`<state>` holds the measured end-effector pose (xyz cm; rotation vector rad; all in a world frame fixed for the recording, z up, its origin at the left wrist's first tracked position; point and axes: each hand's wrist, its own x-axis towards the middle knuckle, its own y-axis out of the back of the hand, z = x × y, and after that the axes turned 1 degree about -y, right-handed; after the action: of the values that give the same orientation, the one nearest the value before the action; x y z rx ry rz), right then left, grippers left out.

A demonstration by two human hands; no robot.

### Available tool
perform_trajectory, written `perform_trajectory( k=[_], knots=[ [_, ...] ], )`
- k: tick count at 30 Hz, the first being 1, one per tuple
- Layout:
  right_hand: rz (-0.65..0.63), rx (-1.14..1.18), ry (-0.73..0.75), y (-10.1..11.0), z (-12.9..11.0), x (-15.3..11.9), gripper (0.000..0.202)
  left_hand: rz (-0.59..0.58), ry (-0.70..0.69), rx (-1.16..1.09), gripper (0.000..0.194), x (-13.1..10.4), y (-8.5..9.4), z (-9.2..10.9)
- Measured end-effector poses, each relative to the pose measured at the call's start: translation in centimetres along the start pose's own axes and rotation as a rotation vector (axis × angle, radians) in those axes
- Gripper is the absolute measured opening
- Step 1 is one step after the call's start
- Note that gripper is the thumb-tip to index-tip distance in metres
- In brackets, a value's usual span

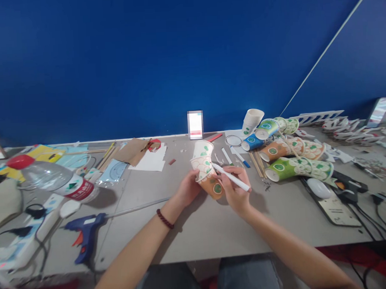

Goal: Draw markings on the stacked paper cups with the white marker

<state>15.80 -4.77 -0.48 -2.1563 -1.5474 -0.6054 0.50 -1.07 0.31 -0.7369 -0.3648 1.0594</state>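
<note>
In front of me, tilted over the table, is a joined piece of paper cups (pixel 204 165), orange at its lower end and white with green leaves at the top. My left hand (pixel 189 188) grips it from the left side, with a beaded bracelet (pixel 165 219) on that wrist. Between the fingers of my right hand (pixel 237 194) is a white marker (pixel 232 177). The marker's tip points at the cups' right side; whether it touches the paper I cannot tell.
A blue glue gun (pixel 87 232) and a red-capped plastic bottle (pixel 62 181) lie at the left. Rows of joined paper cups (pixel 298 170) lie on the right, beside stacked white cups (pixel 252 122). A phone (pixel 195 125) leans against the blue wall. Wooden sticks (pixel 257 163) lie nearby.
</note>
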Motion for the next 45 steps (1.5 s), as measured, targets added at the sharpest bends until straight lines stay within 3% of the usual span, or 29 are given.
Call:
perform_trajectory(
  k=[12, 17, 22, 35, 45],
  knots=[
    [0.002, -0.009, 0.154, -0.3, -0.8, 0.4, 0.010, 0.106, -0.088, 0.164, 0.042, -0.6, -0.5, 0.2],
    [-0.020, 0.026, 0.182, -0.4, -0.9, 0.4, 0.009, 0.146, -0.012, 0.135, 0.049, -0.7, -0.5, 0.2],
    [-0.048, -0.126, 0.189, 0.0, -0.8, 0.3, 0.016, 0.235, -0.040, 0.066, 0.046, -0.5, -0.5, 0.4],
    [-0.050, -0.177, 0.206, -0.1, -0.6, 0.3, 0.011, 0.216, -0.097, 0.166, 0.055, -1.1, -1.7, 0.7],
    [-0.037, -0.256, 0.252, -0.4, -1.6, 0.9, 0.010, 0.239, -0.114, 0.210, 0.057, -1.0, -1.5, 0.5]
  ],
)
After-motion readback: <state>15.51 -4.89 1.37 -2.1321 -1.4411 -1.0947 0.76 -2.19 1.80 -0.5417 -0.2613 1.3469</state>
